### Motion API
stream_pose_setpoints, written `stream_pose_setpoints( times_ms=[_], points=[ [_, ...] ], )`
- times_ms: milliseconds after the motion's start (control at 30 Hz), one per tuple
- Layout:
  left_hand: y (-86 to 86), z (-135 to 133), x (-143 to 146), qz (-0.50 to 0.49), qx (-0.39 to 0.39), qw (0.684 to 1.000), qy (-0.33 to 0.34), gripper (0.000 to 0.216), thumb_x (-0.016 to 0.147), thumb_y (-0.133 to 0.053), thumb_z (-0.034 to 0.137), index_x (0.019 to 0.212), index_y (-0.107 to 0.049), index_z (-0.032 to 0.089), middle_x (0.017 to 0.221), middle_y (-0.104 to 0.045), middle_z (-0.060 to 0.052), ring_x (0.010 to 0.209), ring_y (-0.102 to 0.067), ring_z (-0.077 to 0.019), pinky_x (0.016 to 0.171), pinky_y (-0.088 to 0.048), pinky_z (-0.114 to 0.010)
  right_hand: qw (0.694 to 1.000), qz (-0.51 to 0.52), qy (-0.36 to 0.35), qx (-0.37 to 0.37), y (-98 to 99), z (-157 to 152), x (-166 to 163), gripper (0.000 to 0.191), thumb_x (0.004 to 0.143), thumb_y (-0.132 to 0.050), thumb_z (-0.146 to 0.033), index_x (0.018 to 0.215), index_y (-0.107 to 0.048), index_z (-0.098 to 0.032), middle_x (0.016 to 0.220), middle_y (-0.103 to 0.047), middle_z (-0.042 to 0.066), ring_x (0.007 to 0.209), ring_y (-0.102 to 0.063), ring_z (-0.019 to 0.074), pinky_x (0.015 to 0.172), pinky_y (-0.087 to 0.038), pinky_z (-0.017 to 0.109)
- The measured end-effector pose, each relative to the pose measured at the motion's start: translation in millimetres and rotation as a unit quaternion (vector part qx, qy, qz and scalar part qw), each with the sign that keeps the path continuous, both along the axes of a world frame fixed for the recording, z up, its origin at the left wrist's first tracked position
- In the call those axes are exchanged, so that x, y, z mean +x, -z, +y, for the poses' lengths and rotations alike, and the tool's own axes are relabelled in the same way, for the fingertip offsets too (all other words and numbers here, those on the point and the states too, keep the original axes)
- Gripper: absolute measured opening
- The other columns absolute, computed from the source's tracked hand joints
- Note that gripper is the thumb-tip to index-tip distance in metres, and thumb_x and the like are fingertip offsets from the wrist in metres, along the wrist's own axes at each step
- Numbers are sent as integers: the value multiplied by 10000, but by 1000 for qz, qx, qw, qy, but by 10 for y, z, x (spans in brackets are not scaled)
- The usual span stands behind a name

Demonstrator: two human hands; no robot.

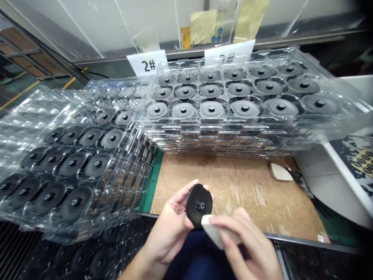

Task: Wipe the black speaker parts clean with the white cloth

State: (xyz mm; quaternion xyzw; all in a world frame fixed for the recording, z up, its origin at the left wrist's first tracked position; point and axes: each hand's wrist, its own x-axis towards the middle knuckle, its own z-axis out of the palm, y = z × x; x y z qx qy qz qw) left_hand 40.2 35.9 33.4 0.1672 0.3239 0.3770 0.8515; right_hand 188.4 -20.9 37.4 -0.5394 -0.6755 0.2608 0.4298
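My left hand [170,225] grips a round black disc [199,205] with a small hub at its centre, held upright above the near edge of the bench. My right hand [247,245] is closed on a small white flat piece [214,231] and presses its end against the lower edge of the disc. Both hands sit low in the middle of the view.
A stack of clear plastic trays [239,128] filled with black discs stands behind, under cards marked 2#. Another tray stack [87,163] with discs fills the left. A brown cardboard sheet [233,186] covers the bench, with a white piece [280,172] lying on it at the right.
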Motion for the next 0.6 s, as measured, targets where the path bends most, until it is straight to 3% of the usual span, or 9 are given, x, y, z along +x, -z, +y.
stream_pose_setpoints(
  times_ms=[100,233,300,433,500,600],
  points=[
    [-5,-8,72,-12,3,1000,2,639,521,-795,190,1125,-592,240,1132,-648,-61,1002,-602,-185,832,-475,-217,997,-11,64,-36,-12,-38,125,257,837,-478,-133,1069,-554,-213,862,-612,29,708,-575,145,672,-459,294],
    [-41,-24,161,-30,2,999,13,634,519,-794,220,1120,-593,245,1148,-637,-63,1024,-592,-205,859,-472,-244,992,-34,115,38,-90,-27,46,337,797,-529,-87,1115,-537,-200,823,-603,38,687,-550,151,623,-440,293],
    [-43,-11,131,-15,6,1000,4,612,542,-784,228,1123,-590,246,1130,-645,-60,1020,-597,-225,858,-481,-267,994,-27,94,46,-59,-30,8,342,794,-518,-70,1114,-531,-190,786,-599,32,658,-539,144,596,-434,285],
    [-13,20,25,19,11,999,-40,547,599,-753,249,1121,-589,261,1164,-629,-47,1026,-601,-214,874,-471,-250,996,9,60,-59,27,27,121,233,847,-481,-166,1050,-569,-242,881,-632,11,674,-575,129,578,-454,251],
    [-6,14,16,19,10,999,-47,573,582,-762,268,1127,-585,269,1183,-619,-45,1023,-603,-216,880,-466,-249,989,20,121,-86,-19,73,188,212,852,-500,-225,1044,-580,-266,948,-638,0,733,-592,138,579,-455,240],
    [-17,-24,64,15,-2,999,-41,567,581,-768,241,1119,-590,273,1179,-621,-41,1024,-601,-212,876,-464,-245,974,44,219,-30,-180,137,184,237,853,-502,-219,1072,-574,-278,1024,-626,5,870,-582,171,686,-460,264]
  ],
)
